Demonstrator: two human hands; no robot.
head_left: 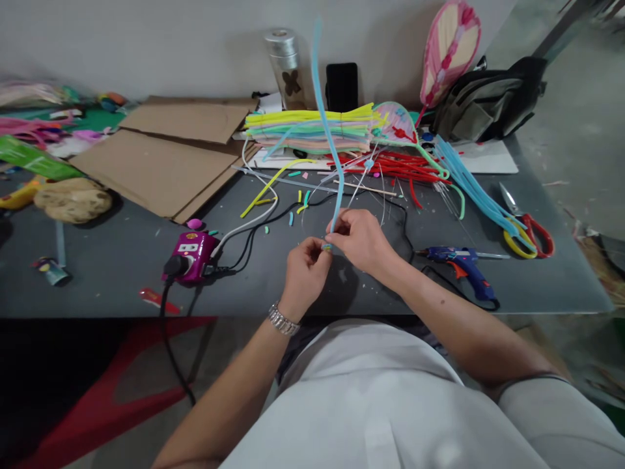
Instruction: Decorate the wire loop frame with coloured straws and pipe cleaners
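Observation:
My left hand point(306, 270) and my right hand point(360, 238) meet over the front middle of the dark grey table point(107, 286). Both are closed in a pinch on the lower end of a long light-blue pipe cleaner point(324, 120), which stands up and curves away toward the wall. A small coloured bit point(326, 247) shows between my fingertips where the hands meet. My left wrist wears a metal watch point(283, 320).
A blue glue gun point(461, 264) lies to the right, scissors with red and yellow handles point(527, 234) farther right. A purple power socket point(191, 254) with cables sits left. Stacked pipe cleaners point(312, 127), cardboard sheets point(180, 156), a metal flask point(286, 65) and a dark bag point(493, 98) stand behind.

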